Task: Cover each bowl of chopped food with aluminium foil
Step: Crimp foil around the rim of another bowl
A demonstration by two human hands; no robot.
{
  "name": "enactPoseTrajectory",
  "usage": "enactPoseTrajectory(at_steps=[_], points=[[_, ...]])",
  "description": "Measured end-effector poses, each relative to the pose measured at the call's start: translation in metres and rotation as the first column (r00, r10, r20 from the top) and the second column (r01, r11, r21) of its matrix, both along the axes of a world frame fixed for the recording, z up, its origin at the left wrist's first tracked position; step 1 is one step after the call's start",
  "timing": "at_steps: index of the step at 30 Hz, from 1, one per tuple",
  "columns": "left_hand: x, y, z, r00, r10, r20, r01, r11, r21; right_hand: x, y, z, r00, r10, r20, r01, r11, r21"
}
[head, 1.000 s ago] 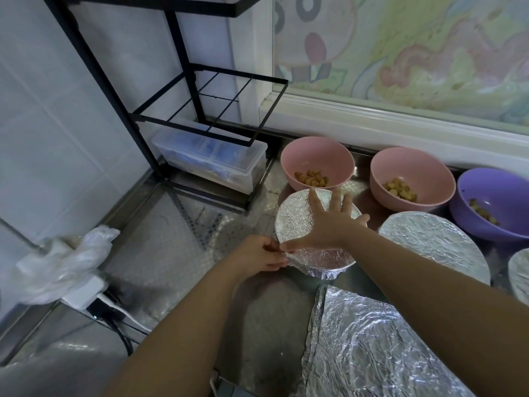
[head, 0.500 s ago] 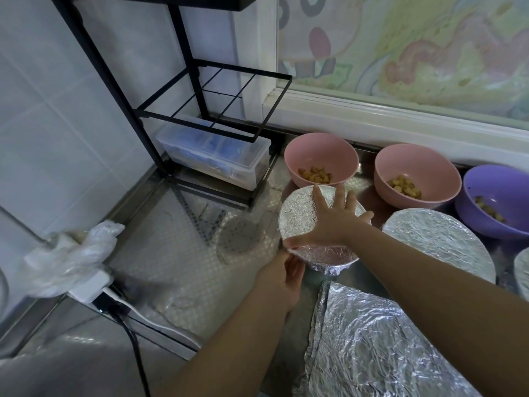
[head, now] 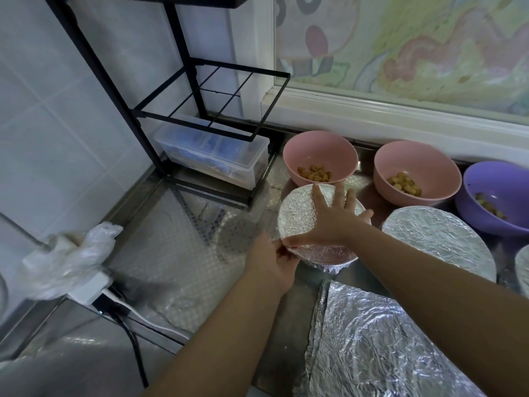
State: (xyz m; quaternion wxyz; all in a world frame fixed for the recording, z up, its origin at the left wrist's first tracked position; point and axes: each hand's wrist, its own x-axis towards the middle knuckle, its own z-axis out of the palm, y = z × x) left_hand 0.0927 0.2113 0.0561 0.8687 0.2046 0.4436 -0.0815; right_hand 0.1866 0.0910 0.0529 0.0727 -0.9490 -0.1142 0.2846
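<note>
One foiled bowl [head: 297,217] beneath right fingers [head: 319,197]; left hand [head: 272,263] maybe pinching.

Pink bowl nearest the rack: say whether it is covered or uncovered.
Uncovered: the pink bowl shows its chopped food, with nothing over the rim.

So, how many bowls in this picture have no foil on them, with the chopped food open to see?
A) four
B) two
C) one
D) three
D: one pink bowl, a second pink bowl and the purple bowl all show their food, with no foil over them.
</note>
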Motion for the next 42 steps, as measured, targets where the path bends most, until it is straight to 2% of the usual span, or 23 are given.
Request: enactPoseTrajectory(at_steps=[6,19,22,25,29,31,36,42], points=[[0.01,0.014,0.032,0.949,-0.295,0.108,0.287,0.955,0.08,0.001,0.0,-0.003,1.0,-0.025,0.012,0.025,0.999,0.024],[0.033,0.035,0.022,0.865,-0.494,0.088,0.481,0.866,0.134,-0.003,0.005,-0.005,0.993,-0.114,0.021,0.114,0.993,0.005],[0.042,0.04,0.028,0.853,-0.52,0.044,0.506,0.844,0.176,-0.005,0.006,-0.001,0.984,-0.176,0.003,0.176,0.984,0.03],[0.051,0.045,0.028,0.862,-0.506,0.017,0.488,0.839,0.242,-0.002,0.001,0.009,0.968,-0.237,-0.083,0.243,0.967,0.076],[0.055,0.037,0.025,0.926,-0.376,0.045,0.347,0.89,0.296,0.002,-0.004,0.01,0.989,-0.146,-0.012,0.146,0.989,0.038],[0.05,0.03,0.018,0.925,-0.373,0.076,0.326,0.879,0.348,0.003,0.001,0.009,0.997,-0.07,0.039,0.068,0.996,0.053],[0.044,0.026,0.001,0.899,-0.42,0.126,0.34,0.848,0.406,0.004,0.006,0.005,0.999,-0.003,0.042,0.002,1.0,0.018],[0.05,0.039,0.01,0.784,-0.599,0.162,0.497,0.763,0.413,0.006,0.009,0.006,1.0,-0.003,0.025,0.003,1.0,-0.01]])
